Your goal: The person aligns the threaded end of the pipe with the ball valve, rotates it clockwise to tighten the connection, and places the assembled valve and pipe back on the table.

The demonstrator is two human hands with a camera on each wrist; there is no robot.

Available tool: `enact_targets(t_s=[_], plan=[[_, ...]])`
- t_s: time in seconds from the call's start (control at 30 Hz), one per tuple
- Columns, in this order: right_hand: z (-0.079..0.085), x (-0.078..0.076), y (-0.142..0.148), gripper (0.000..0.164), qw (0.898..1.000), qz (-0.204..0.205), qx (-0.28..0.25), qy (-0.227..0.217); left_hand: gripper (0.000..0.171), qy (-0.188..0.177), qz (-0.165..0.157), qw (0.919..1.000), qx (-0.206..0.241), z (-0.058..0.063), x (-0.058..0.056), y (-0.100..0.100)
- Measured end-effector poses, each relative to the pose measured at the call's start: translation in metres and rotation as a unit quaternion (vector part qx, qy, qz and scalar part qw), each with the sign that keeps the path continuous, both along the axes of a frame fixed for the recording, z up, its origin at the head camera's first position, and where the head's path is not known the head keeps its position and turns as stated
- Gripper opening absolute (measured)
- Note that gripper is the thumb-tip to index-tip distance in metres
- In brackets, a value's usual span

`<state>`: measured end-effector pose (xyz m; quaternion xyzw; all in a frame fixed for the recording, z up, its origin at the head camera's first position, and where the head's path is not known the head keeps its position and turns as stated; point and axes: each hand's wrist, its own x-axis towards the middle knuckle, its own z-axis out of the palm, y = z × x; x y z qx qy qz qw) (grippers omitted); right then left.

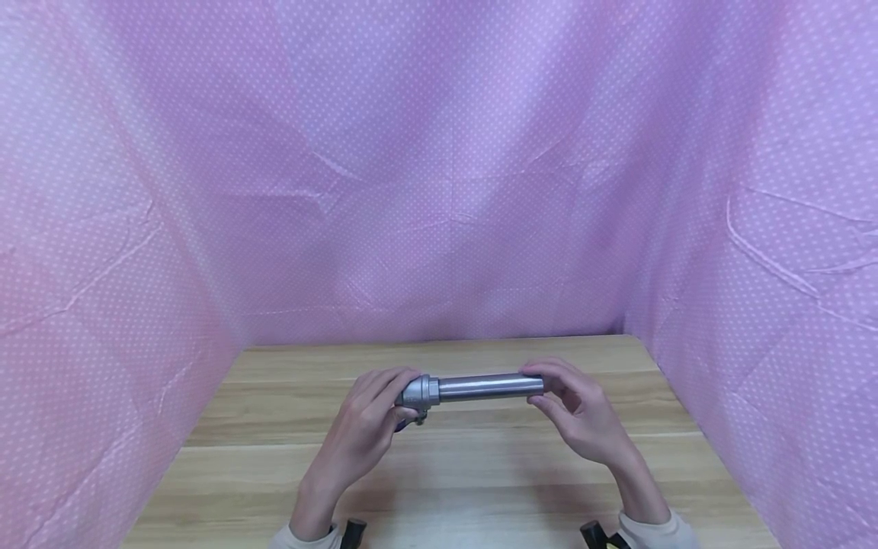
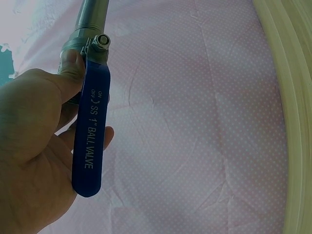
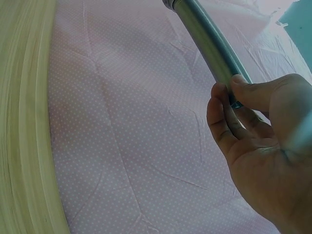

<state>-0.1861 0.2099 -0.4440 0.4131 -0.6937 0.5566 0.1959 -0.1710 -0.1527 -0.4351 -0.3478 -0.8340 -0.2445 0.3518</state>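
A steel ball valve (image 1: pixel 430 390) with a blue lever handle (image 2: pixel 91 131) is joined to a smooth metal pipe (image 1: pixel 480 386), held level above the table. My left hand (image 1: pixel 366 419) grips the valve body at the pipe's left end, thumb beside the handle's nut in the left wrist view. Lettering on the lever reads "SS 1" BALL VALVE", with ON and OFF marks. At the pipe's free end, my right hand (image 1: pixel 579 415) pinches it between thumb and fingertips. The right wrist view shows these fingers (image 3: pixel 222 122) bent round the pipe's tip.
Beneath both hands lies a light wood-grain table (image 1: pixel 459 488). Pink dotted cloth (image 1: pixel 439 191) hangs behind it and along both sides. Dark wrist-camera mounts (image 1: pixel 353 534) show near the sleeves at the bottom edge.
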Motion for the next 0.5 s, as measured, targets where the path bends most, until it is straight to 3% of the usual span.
enact_targets(t_s=[0.17, 0.5], plan=[[-0.001, -0.0008, 0.0007, 0.055, 1.0, -0.002, 0.003, 0.009, 0.063, -0.003, 0.0, 1.0, -0.002, 0.0002, 0.0006, 0.0003], [0.0, 0.003, 0.0028, 0.048, 0.998, -0.041, 0.037, -0.022, 0.064, 0.001, 0.0, 1.0, 0.0, -0.0004, 0.0002, 0.0005]])
